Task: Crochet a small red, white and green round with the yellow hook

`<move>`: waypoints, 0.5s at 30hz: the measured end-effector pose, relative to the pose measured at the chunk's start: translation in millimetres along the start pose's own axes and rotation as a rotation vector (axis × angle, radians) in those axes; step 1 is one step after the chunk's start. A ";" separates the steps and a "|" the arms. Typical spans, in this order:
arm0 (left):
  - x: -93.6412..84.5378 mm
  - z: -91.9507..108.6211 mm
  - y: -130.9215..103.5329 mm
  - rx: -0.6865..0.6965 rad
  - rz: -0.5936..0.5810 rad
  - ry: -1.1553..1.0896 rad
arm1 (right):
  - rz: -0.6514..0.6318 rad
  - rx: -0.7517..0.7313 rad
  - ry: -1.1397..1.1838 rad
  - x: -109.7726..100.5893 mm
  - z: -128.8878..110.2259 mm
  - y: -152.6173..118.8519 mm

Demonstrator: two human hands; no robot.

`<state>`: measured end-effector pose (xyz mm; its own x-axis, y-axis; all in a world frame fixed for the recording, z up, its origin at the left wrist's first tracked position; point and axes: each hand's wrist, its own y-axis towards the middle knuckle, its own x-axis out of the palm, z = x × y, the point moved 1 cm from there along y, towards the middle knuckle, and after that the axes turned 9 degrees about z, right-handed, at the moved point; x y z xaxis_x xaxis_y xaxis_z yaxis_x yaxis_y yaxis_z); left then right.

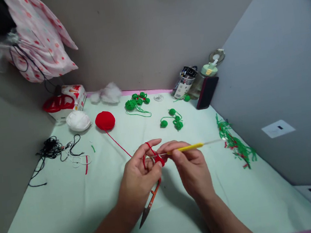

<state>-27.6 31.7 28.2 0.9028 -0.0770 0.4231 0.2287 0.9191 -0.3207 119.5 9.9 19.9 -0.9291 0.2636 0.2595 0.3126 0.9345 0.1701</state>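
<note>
My left hand [139, 176] pinches a small red crochet piece [159, 160] between thumb and fingers, with red yarn looped round the raised index finger. From there the strand [119, 143] runs back to a red yarn ball [105, 121]. My right hand [192, 169] grips a crochet hook [189, 147] by its yellow handle, the metal tip meeting the red piece. Beneath my left hand lies a pair of thread snips [151, 203] with orange handles, partly covered by the hand.
White yarn [78, 121], black yarn [49, 148] and stuffing [109, 94] are at the back left. Green crocheted balls [178, 123] lie beyond my hands. Green and red yarn scraps [238, 144] line the right wall, near a phone [207, 93] and a bottle [209, 70].
</note>
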 end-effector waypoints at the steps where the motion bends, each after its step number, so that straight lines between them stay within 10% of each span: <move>1: 0.4 -2.3 -0.4 0.044 0.039 0.045 | 0.010 -0.067 -0.064 1.2 0.2 -2.4; 15: -1.0 1.9 -0.7 0.013 0.034 -0.035 | -0.006 -0.134 -0.097 -0.8 2.2 -1.6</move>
<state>-29.4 31.9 29.5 0.8966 -0.0318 0.4418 0.1926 0.9262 -0.3242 119.3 8.7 17.4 -0.9436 0.2863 0.1662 0.3249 0.8974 0.2986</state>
